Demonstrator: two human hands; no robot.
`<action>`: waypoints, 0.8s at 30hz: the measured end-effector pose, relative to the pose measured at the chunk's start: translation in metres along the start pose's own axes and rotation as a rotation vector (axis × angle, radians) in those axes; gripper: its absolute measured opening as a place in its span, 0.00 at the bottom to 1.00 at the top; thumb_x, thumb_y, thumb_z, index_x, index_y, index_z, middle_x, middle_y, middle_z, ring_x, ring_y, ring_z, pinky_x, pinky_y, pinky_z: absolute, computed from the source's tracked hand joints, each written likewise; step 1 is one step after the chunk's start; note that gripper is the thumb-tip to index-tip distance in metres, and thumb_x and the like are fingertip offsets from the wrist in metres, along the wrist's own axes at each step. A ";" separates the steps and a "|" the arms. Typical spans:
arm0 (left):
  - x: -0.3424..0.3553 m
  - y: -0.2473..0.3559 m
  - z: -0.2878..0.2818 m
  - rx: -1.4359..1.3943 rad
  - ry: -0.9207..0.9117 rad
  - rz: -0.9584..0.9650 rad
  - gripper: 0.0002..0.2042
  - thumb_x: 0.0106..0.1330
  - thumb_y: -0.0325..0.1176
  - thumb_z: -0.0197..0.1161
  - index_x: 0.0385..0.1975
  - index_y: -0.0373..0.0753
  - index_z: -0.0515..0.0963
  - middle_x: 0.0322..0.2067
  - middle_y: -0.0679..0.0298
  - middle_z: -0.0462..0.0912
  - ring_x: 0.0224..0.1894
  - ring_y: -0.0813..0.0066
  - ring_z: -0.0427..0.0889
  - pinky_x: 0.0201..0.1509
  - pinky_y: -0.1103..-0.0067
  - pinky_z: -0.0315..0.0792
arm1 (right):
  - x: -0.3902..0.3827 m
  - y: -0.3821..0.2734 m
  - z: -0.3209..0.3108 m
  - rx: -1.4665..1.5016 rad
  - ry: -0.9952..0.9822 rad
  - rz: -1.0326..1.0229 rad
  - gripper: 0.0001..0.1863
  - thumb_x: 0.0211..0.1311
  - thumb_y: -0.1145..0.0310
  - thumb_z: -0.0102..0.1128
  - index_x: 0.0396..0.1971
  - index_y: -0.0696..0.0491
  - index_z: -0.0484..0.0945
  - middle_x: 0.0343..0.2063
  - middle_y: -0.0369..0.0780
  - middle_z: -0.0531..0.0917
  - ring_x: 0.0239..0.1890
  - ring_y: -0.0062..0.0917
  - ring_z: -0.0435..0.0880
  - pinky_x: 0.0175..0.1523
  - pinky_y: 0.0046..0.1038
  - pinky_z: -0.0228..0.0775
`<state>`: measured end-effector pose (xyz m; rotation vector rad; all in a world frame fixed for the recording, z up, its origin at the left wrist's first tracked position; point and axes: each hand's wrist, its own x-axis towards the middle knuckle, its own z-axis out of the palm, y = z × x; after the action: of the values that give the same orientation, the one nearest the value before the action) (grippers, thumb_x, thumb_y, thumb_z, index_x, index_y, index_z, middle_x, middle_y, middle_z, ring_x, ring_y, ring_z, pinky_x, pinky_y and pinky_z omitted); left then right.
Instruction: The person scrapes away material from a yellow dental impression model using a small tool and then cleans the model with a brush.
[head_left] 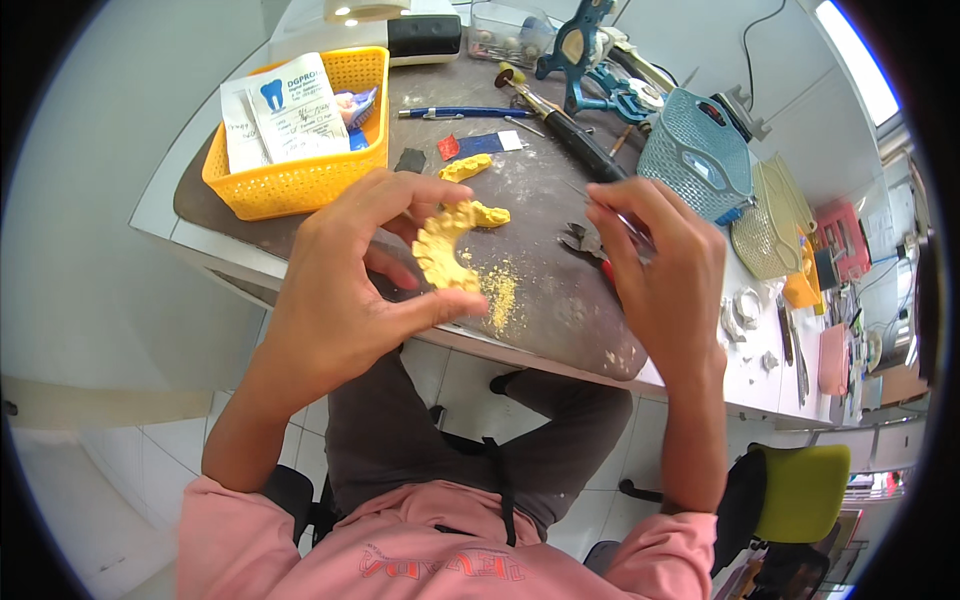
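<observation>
My left hand (pixel 345 265) grips a yellow plaster dental cast (pixel 437 250), a curved arch with teeth, between thumb and fingers above the bench. In my right hand (pixel 660 265) is a slim pointed tool (pixel 574 187), pinched by the fingertips; its thin tip points left, apart from the cast, and most of its shaft is hidden. Two smaller yellow cast pieces (pixel 466 167) lie behind the held one. Yellow crumbs (pixel 503 295) are scattered on the bench below. Pliers with red handles (pixel 582 240) rest beside my right hand, partly covered by it.
A yellow basket (pixel 290 195) with papers stands at the left on the brown bench top (pixel 560 345). Behind lie a blue pen (pixel 465 113), coloured strips (pixel 480 145) and a black handpiece (pixel 590 150). A blue articulator (pixel 578 55) and blue basket (pixel 690 150) stand at the back right.
</observation>
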<state>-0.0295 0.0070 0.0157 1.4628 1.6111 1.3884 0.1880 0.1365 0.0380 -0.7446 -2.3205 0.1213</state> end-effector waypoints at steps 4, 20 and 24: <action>0.000 -0.009 -0.009 0.585 0.016 0.145 0.37 0.48 0.38 0.84 0.61 0.37 0.79 0.45 0.63 0.84 0.43 0.74 0.81 0.42 0.80 0.77 | 0.025 0.007 0.009 -0.104 -0.098 -0.077 0.05 0.67 0.71 0.63 0.33 0.57 0.81 0.30 0.45 0.85 0.30 0.43 0.85 0.37 0.41 0.74; -0.007 -0.011 -0.008 0.367 0.139 0.118 0.26 0.51 0.31 0.81 0.52 0.37 0.82 0.42 0.61 0.85 0.41 0.71 0.83 0.43 0.74 0.77 | 0.038 0.014 0.017 -0.149 -0.030 -0.250 0.12 0.66 0.67 0.67 0.46 0.55 0.86 0.44 0.43 0.88 0.44 0.39 0.87 0.49 0.39 0.79; -0.005 -0.012 -0.012 0.819 0.284 0.562 0.26 0.55 0.18 0.73 0.57 0.40 0.81 0.47 0.60 0.84 0.47 0.65 0.85 0.47 0.68 0.80 | 0.026 0.016 -0.009 -0.089 0.007 -0.225 0.10 0.63 0.71 0.71 0.44 0.54 0.87 0.43 0.41 0.89 0.43 0.37 0.89 0.49 0.34 0.80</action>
<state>-0.0431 -0.0001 0.0074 2.4207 2.2134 1.3063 0.1865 0.1631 0.0555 -0.5212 -2.3968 -0.0861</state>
